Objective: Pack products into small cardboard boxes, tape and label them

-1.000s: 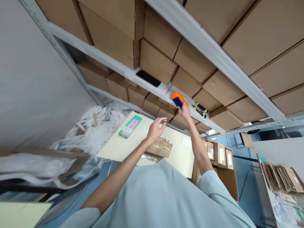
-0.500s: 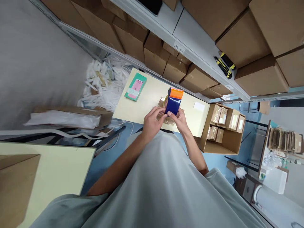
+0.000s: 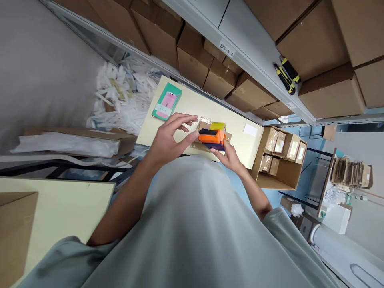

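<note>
My right hand [image 3: 229,157] is closed around the right end of an orange and dark blue packing tape dispenser [image 3: 210,139] with a yellow roll in it. Just left of the dispenser is my left hand [image 3: 174,138], fingers stretched and apart; its thumb tip comes close to the dispenser, and I cannot tell whether they touch. Beneath the dispenser lies a brown taped package [image 3: 205,121], mostly hidden by it. A green box with a pink front [image 3: 167,101] rests on the tabletop further left.
The cream tabletop [image 3: 187,105] runs below a shelf of cardboard boxes [image 3: 220,82]. An open carton [image 3: 277,183] with several small packages stands at its right end. Two yellow-black utility knives [image 3: 287,75] lie on the upper shelf. Shredded paper [image 3: 120,96] is piled at left.
My left hand has let go of the tape dispenser and moved left, its fingers opening. The dispenser has been turned in my right hand, so its orange part now faces me.
</note>
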The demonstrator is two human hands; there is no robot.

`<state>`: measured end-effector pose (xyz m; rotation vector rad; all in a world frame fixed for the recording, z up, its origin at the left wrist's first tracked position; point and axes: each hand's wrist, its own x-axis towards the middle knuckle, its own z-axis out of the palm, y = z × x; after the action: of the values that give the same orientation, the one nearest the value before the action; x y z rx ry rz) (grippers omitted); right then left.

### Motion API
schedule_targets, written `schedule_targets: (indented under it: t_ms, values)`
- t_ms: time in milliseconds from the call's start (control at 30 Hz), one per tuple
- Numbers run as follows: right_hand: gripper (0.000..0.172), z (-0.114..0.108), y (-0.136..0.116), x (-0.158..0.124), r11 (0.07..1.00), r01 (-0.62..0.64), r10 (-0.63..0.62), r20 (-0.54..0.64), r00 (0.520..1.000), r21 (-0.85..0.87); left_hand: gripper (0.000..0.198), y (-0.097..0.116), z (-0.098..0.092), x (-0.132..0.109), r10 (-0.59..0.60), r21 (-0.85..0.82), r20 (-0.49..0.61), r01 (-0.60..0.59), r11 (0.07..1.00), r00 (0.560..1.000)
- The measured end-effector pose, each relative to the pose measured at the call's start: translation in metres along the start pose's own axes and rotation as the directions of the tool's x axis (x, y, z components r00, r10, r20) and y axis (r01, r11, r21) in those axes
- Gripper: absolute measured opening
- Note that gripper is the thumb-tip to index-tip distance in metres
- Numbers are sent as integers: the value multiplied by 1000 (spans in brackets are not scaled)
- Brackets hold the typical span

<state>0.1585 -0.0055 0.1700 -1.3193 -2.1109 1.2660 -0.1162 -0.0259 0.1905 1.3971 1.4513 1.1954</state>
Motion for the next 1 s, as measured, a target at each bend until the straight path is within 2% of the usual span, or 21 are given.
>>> schedule_targets:
  t_ms: [133, 267, 367, 467, 600, 767, 1000]
  values:
    - [42, -14, 7, -9, 945, 167, -160, 46, 986, -281, 45, 13, -6, 2, 70, 23, 106, -73, 997, 992]
    - [32, -26, 10, -13, 864, 314, -307, 82, 948, -394, 35, 25, -8, -5, 147, 68, 139, -157, 985, 979]
    - [25, -34, 5, -16, 812, 380, -381, 92, 920, -443, 24, 33, -8, -11, 300, 89, 86, -307, 948, 950]
    - [20, -42, -3, -18, 751, 427, -438, 104, 893, -504, 26, 43, -8, -18, 438, 134, 20, -436, 890, 899]
    - [12, -50, -12, -21, 677, 454, -482, 117, 868, -580, 34, 55, -11, -23, 503, 205, 16, -495, 844, 864]
    - [9, -57, -19, -22, 618, 456, -481, 150, 864, -640, 42, 62, -11, -25, 574, 225, 24, -564, 794, 818]
    - [17, -61, -23, -26, 589, 432, -476, 139, 869, -684, 33, 62, -7, -28, 558, 244, 49, -552, 797, 828]
